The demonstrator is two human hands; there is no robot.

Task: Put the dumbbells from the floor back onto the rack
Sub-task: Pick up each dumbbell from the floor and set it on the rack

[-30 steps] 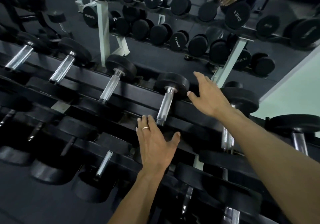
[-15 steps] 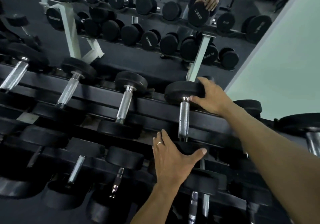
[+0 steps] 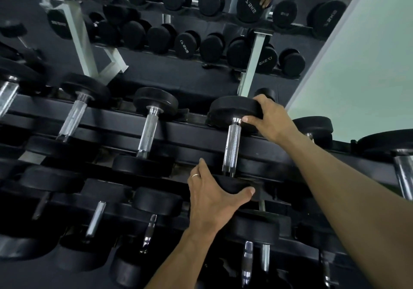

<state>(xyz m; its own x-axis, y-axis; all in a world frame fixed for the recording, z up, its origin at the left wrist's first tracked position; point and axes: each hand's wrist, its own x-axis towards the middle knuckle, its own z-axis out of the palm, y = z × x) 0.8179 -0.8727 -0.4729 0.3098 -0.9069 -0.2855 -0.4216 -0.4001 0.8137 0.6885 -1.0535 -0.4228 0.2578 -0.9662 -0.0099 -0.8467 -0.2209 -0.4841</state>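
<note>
A black dumbbell with a knurled chrome handle (image 3: 232,148) lies across the top tier of the black rack (image 3: 183,132). My right hand (image 3: 271,119) grips its far head (image 3: 232,107), thumb under the rim. My left hand (image 3: 212,196) wraps over its near head (image 3: 232,186), fingers on top and thumb at the side. Both heads rest on the rack rails.
Other dumbbells (image 3: 148,132) fill the top tier to the left and right, and two lower tiers (image 3: 96,217) hold more. A mirror (image 3: 178,31) behind reflects the rack and my hands. A pale wall (image 3: 362,65) stands at the right.
My right hand closed on the far head and my left hand settled over the near head. The view shifted so the dumbbell sits more to the centre.
</note>
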